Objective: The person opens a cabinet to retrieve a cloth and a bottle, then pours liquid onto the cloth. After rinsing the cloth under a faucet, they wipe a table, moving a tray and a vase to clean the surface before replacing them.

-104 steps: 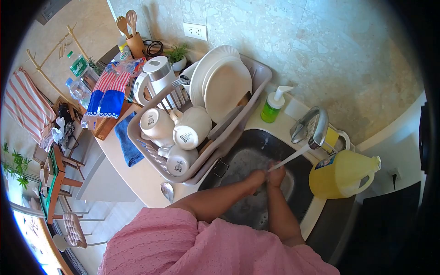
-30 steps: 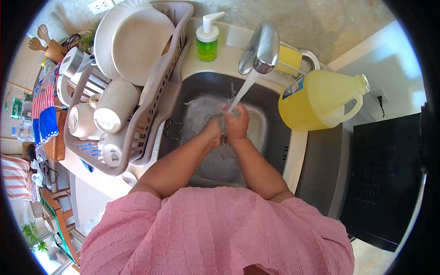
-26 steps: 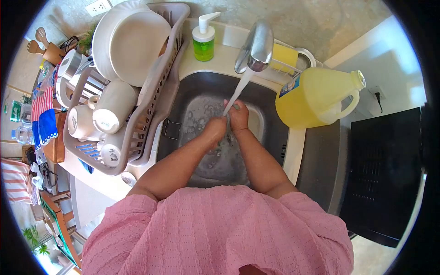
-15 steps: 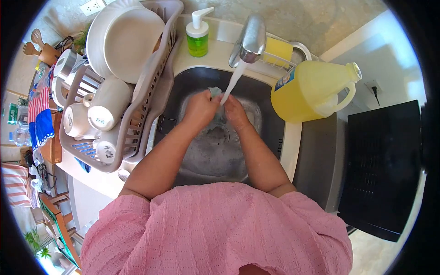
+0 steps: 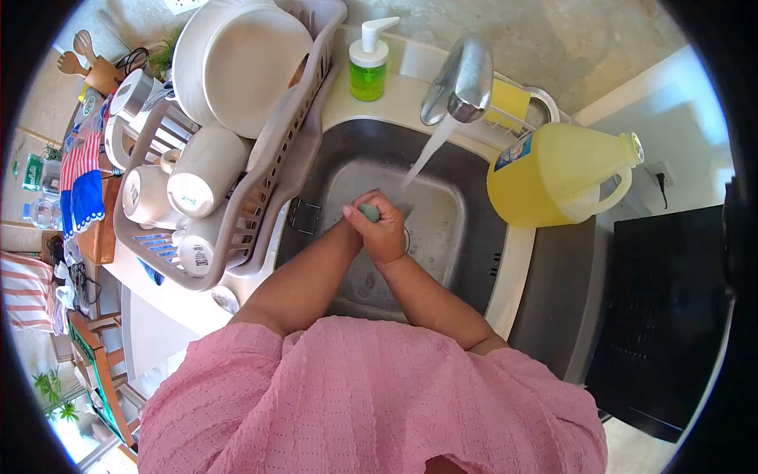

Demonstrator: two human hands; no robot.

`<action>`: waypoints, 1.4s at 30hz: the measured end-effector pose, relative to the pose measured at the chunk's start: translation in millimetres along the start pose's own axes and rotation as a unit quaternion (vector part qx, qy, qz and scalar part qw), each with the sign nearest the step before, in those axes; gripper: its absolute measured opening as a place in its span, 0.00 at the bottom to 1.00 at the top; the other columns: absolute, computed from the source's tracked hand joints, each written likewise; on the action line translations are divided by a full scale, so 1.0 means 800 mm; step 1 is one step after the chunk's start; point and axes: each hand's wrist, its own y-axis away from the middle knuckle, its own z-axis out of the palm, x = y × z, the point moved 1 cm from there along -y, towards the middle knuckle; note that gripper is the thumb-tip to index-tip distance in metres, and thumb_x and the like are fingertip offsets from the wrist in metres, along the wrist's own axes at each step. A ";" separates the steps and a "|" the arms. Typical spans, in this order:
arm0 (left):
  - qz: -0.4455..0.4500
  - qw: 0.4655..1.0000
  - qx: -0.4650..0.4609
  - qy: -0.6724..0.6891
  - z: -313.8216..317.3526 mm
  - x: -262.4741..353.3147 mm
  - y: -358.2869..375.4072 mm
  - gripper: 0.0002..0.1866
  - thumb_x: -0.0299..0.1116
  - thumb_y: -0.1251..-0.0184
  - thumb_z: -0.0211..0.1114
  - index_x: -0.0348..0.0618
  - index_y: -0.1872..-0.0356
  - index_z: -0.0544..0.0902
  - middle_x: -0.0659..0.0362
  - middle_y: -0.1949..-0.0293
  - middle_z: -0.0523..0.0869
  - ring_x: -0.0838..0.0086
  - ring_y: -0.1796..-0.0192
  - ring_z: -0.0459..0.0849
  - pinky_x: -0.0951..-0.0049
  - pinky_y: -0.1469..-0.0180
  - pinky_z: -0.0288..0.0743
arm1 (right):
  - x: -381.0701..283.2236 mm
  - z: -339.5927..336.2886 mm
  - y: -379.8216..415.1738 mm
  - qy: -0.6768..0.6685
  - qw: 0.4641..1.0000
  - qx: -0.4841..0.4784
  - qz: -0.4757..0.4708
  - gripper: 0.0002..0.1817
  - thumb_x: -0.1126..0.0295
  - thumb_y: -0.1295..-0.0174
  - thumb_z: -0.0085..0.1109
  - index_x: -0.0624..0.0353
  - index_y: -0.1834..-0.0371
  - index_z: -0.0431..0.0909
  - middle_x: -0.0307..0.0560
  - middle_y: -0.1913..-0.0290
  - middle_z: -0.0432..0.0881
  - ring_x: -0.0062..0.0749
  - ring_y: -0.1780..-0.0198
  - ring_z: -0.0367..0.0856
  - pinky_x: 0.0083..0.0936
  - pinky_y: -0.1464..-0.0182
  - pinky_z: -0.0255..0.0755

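Note:
Over the sink (image 5: 433, 265) my two hands are pressed together, clear of the water stream (image 5: 430, 152). My right hand (image 5: 384, 235) lies on top, its fingers curled round a small green bar of soap (image 5: 369, 211). Only part of the soap shows between thumb and fingers. Under it, my left hand (image 5: 352, 228) is mostly covered, and its fingers cannot be made out. From the faucet (image 5: 471, 75) water runs into the basin beyond my hands.
Left of the sink stands a dish rack (image 5: 264, 178) with mugs (image 5: 207, 170) and a large white dish (image 5: 257, 71). Behind is a green soap dispenser (image 5: 368, 67). A yellow jug (image 5: 545, 178) stands at the right rim, near a sponge (image 5: 509, 101).
My hands have come out of the water stream, back toward my body. The soap, earlier at my left hand's fingertips, is now in my right hand. The view has shifted slightly.

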 end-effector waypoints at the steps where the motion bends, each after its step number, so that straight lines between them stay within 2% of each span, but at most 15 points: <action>1: -0.014 1.000 -0.015 0.022 0.001 -0.002 -0.001 0.25 0.53 0.29 0.51 0.41 0.47 0.76 0.49 0.51 0.82 0.60 0.51 0.83 0.60 0.47 0.75 | 0.000 0.003 0.002 0.050 0.995 0.006 -0.082 0.07 0.71 0.48 0.66 0.62 0.69 0.81 0.44 0.68 0.83 0.28 0.66 0.78 0.25 0.60 0.71; 4: -0.037 0.996 -0.045 0.068 0.016 -0.013 0.007 0.25 0.52 0.30 0.51 0.41 0.47 0.76 0.49 0.51 0.82 0.60 0.51 0.83 0.59 0.48 0.76 | 0.006 -0.027 -0.033 0.125 0.986 0.084 0.073 0.07 0.71 0.48 0.63 0.65 0.71 0.80 0.49 0.70 0.81 0.30 0.68 0.78 0.28 0.64 0.72; 6: 0.069 0.942 0.102 -0.311 0.045 -0.016 0.038 0.27 0.53 0.30 0.49 0.37 0.49 0.77 0.47 0.51 0.82 0.58 0.51 0.83 0.58 0.51 0.75 | 0.071 -0.065 -0.063 0.165 0.977 0.114 0.077 0.09 0.70 0.47 0.61 0.65 0.66 0.80 0.51 0.68 0.82 0.30 0.71 0.78 0.28 0.67 0.72; 10: 0.181 0.867 0.118 -0.449 0.041 -0.005 0.039 0.24 0.50 0.29 0.50 0.37 0.50 0.78 0.50 0.58 0.83 0.61 0.60 0.81 0.62 0.55 0.73 | 0.165 -0.100 -0.070 0.083 0.957 0.113 0.253 0.12 0.66 0.42 0.59 0.62 0.59 0.80 0.55 0.61 0.83 0.31 0.64 0.80 0.30 0.60 0.73; 12: 0.306 0.739 0.079 -0.595 0.029 0.013 0.026 0.22 0.45 0.28 0.49 0.35 0.50 0.78 0.44 0.60 0.83 0.54 0.62 0.82 0.61 0.54 0.73 | 0.217 -0.127 -0.065 0.238 0.963 -0.055 0.114 0.17 0.59 0.38 0.57 0.59 0.53 0.79 0.53 0.54 0.82 0.34 0.54 0.79 0.32 0.51 0.71; 13: 0.304 0.740 0.079 -0.595 0.029 0.022 0.030 0.22 0.45 0.28 0.49 0.35 0.50 0.78 0.44 0.60 0.83 0.54 0.62 0.82 0.61 0.54 0.73 | 0.187 -0.122 -0.064 0.237 0.963 -0.054 0.116 0.17 0.59 0.38 0.57 0.59 0.53 0.79 0.53 0.54 0.82 0.34 0.54 0.79 0.32 0.51 0.71; 15: 0.337 0.545 0.116 -0.759 0.042 0.037 0.046 0.18 0.41 0.29 0.51 0.37 0.53 0.81 0.42 0.64 0.83 0.50 0.63 0.82 0.60 0.55 0.73 | 0.081 -0.110 -0.065 0.434 0.893 -0.058 0.108 0.23 0.50 0.36 0.55 0.58 0.50 0.79 0.50 0.51 0.80 0.38 0.46 0.76 0.33 0.43 0.67; 16: 0.338 0.548 0.112 -0.757 0.047 0.043 0.050 0.18 0.41 0.29 0.51 0.37 0.53 0.81 0.42 0.64 0.83 0.50 0.63 0.82 0.60 0.55 0.73 | 0.074 -0.109 -0.066 0.439 0.890 -0.057 0.109 0.23 0.50 0.36 0.55 0.58 0.50 0.79 0.50 0.51 0.80 0.38 0.46 0.76 0.33 0.43 0.67; 18: 0.410 0.561 0.015 -0.719 0.059 0.051 0.061 0.17 0.41 0.32 0.54 0.37 0.58 0.82 0.43 0.70 0.83 0.48 0.65 0.81 0.60 0.58 0.74 | 0.064 -0.101 -0.066 0.038 0.974 -0.222 0.021 0.22 0.53 0.40 0.63 0.56 0.49 0.79 0.48 0.51 0.80 0.37 0.47 0.76 0.31 0.42 0.67; 25: 0.367 0.608 0.006 -0.704 0.120 0.072 0.135 0.16 0.40 0.31 0.56 0.36 0.63 0.82 0.51 0.73 0.83 0.65 0.67 0.83 0.66 0.58 0.75 | 0.027 -0.083 -0.068 0.128 0.966 -0.201 0.095 0.26 0.67 0.54 0.75 0.58 0.50 0.79 0.44 0.52 0.82 0.32 0.51 0.78 0.29 0.46 0.70; 31: 0.474 0.847 0.088 -0.223 0.029 0.074 0.102 0.26 0.50 0.26 0.51 0.34 0.44 0.73 0.53 0.44 0.78 0.66 0.45 0.77 0.61 0.43 0.71 | 0.003 -0.094 -0.096 0.225 0.922 -0.233 0.210 0.29 0.66 0.59 0.75 0.61 0.50 0.77 0.46 0.54 0.82 0.32 0.56 0.80 0.29 0.51 0.73; 33: 0.172 0.969 0.125 -0.126 0.008 0.058 0.085 0.29 0.53 0.26 0.48 0.36 0.39 0.68 0.50 0.39 0.73 0.59 0.38 0.72 0.56 0.38 0.68 | -0.010 -0.093 -0.096 0.152 0.946 -0.237 0.158 0.20 0.70 0.58 0.72 0.58 0.59 0.77 0.40 0.59 0.79 0.28 0.57 0.76 0.26 0.52 0.70; 35: -0.035 0.984 0.173 -0.039 0.023 0.032 0.066 0.31 0.56 0.28 0.49 0.38 0.39 0.69 0.48 0.41 0.75 0.55 0.38 0.73 0.53 0.37 0.67 | -0.022 -0.086 -0.088 0.203 0.943 -0.255 0.071 0.21 0.71 0.59 0.72 0.58 0.59 0.77 0.40 0.58 0.78 0.28 0.55 0.76 0.26 0.51 0.70; 38: -0.027 0.999 -0.045 -0.004 0.034 0.025 0.051 0.30 0.59 0.29 0.48 0.42 0.43 0.73 0.48 0.47 0.78 0.57 0.46 0.79 0.51 0.39 0.70 | -0.054 -0.076 -0.068 0.246 0.918 -0.310 -0.019 0.24 0.71 0.61 0.72 0.59 0.57 0.76 0.40 0.56 0.78 0.29 0.53 0.76 0.27 0.48 0.69; 42: -0.036 0.993 -0.109 -0.014 0.022 0.035 0.002 0.33 0.62 0.34 0.53 0.43 0.43 0.74 0.50 0.44 0.77 0.57 0.45 0.79 0.50 0.41 0.71 | -0.065 -0.089 -0.050 0.183 0.911 -0.366 -0.045 0.30 0.65 0.57 0.75 0.62 0.50 0.74 0.50 0.51 0.79 0.37 0.48 0.77 0.32 0.44 0.71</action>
